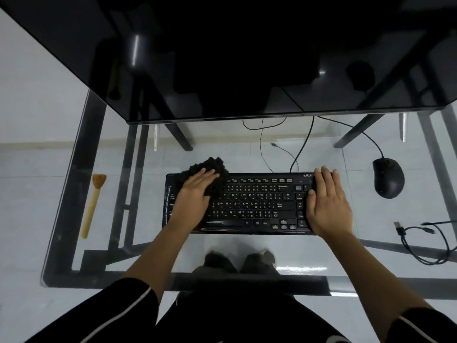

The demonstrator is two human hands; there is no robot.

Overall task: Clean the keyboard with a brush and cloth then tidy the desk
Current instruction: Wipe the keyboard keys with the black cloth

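Observation:
A black keyboard [254, 204] lies in the middle of the glass desk [358, 184]. My left hand [195, 191] presses flat on a dark fuzzy cloth [217, 167] over the keyboard's upper left corner. My right hand [326, 201] rests palm down on the keyboard's right end, over the number pad, fingers spread. A brush [92, 204] with a light wooden handle and tan bristles lies on the desk far to the left, bristles pointing away from me, apart from both hands.
A black mouse [388, 178] sits right of the keyboard, its cable running back. A coiled black USB cable [425, 243] lies at the right front. A dark monitor [222, 58] looms over the back. My knees show under the glass.

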